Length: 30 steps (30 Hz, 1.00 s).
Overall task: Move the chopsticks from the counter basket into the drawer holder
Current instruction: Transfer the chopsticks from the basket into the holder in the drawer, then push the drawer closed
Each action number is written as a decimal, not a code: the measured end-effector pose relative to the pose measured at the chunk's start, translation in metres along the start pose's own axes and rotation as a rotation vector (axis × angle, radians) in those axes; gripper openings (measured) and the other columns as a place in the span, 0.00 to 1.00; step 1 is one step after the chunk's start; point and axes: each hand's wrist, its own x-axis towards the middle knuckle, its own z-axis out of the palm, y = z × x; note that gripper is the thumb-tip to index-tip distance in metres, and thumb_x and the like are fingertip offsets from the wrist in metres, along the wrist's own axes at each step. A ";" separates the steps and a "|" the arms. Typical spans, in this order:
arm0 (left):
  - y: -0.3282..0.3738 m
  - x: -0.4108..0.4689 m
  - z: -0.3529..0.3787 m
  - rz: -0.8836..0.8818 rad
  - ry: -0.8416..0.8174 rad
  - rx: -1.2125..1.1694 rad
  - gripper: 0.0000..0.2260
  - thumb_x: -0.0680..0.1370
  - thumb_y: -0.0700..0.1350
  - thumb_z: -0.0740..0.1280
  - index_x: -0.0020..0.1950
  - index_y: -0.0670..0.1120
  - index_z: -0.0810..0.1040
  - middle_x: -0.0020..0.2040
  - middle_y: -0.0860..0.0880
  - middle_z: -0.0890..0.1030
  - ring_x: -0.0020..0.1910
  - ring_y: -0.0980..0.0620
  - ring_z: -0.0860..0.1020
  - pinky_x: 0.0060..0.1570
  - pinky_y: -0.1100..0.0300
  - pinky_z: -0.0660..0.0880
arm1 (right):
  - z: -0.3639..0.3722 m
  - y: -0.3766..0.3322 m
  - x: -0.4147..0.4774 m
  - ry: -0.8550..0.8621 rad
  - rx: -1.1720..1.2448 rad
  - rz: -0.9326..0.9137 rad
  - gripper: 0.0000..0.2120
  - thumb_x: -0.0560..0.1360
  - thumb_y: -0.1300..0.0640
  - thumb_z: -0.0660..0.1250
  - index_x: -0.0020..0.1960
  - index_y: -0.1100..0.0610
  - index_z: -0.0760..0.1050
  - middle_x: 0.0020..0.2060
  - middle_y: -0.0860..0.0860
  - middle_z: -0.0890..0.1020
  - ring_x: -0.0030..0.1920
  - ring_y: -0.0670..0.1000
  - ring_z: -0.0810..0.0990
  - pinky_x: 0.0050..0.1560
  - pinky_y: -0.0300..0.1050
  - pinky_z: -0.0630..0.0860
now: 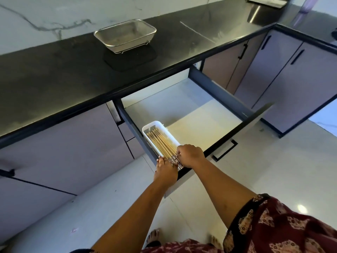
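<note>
A bundle of wooden chopsticks [161, 142] with dark patterned ends lies lengthwise in a narrow white holder [152, 125] at the left side of the open drawer [224, 96]. My left hand [165, 170] rests on the near end of the holder, fingertips touching the patterned chopstick ends. My right hand [190, 155] is curled over the same ends from the right, its fingers pinched on them. The metal mesh basket [125, 34] stands on the black counter, and I see nothing inside it.
A dark mat [130, 58] lies under the basket on the black countertop [45, 84]. The drawer's white floor [193, 114] spreads right of the holder. Closed lilac cabinet doors [284, 73] line the right corner. My bare feet stand on pale floor tiles [273, 161].
</note>
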 end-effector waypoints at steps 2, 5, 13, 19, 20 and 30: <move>0.002 -0.009 0.003 -0.065 0.078 0.034 0.27 0.82 0.53 0.50 0.76 0.38 0.51 0.78 0.41 0.49 0.77 0.42 0.49 0.75 0.47 0.52 | -0.005 0.012 -0.004 0.026 -0.030 -0.056 0.12 0.79 0.54 0.57 0.57 0.54 0.76 0.52 0.52 0.82 0.52 0.56 0.80 0.50 0.48 0.71; 0.008 -0.024 0.011 -0.157 0.208 0.069 0.29 0.82 0.56 0.48 0.77 0.39 0.50 0.78 0.42 0.49 0.78 0.44 0.48 0.75 0.47 0.48 | -0.008 0.043 -0.014 0.120 -0.064 -0.150 0.18 0.81 0.47 0.53 0.54 0.56 0.77 0.47 0.52 0.83 0.48 0.56 0.81 0.50 0.47 0.70; 0.032 -0.055 0.050 -0.236 0.474 0.203 0.30 0.81 0.58 0.41 0.77 0.42 0.41 0.79 0.45 0.44 0.77 0.48 0.41 0.75 0.50 0.39 | -0.005 0.125 -0.041 0.210 -0.033 -0.283 0.24 0.81 0.44 0.49 0.71 0.55 0.67 0.70 0.53 0.71 0.73 0.55 0.64 0.75 0.52 0.54; 0.054 -0.075 0.091 -0.122 0.520 0.269 0.29 0.82 0.56 0.43 0.76 0.44 0.35 0.78 0.46 0.37 0.76 0.48 0.36 0.74 0.52 0.37 | -0.003 0.161 -0.058 0.168 -0.071 -0.304 0.32 0.82 0.46 0.50 0.78 0.57 0.41 0.79 0.53 0.46 0.79 0.54 0.45 0.77 0.50 0.48; 0.058 -0.077 0.096 -0.108 0.520 0.292 0.29 0.82 0.55 0.44 0.76 0.44 0.35 0.78 0.46 0.37 0.76 0.48 0.36 0.74 0.52 0.37 | -0.003 0.165 -0.060 0.172 -0.087 -0.302 0.32 0.82 0.46 0.51 0.78 0.57 0.39 0.79 0.53 0.45 0.79 0.53 0.45 0.77 0.50 0.47; 0.069 -0.083 0.110 -0.108 0.480 0.470 0.30 0.83 0.53 0.46 0.73 0.42 0.30 0.77 0.43 0.34 0.74 0.47 0.32 0.71 0.52 0.32 | -0.018 0.173 -0.060 0.001 -0.195 -0.331 0.39 0.81 0.45 0.55 0.77 0.58 0.33 0.77 0.55 0.37 0.78 0.54 0.39 0.77 0.51 0.45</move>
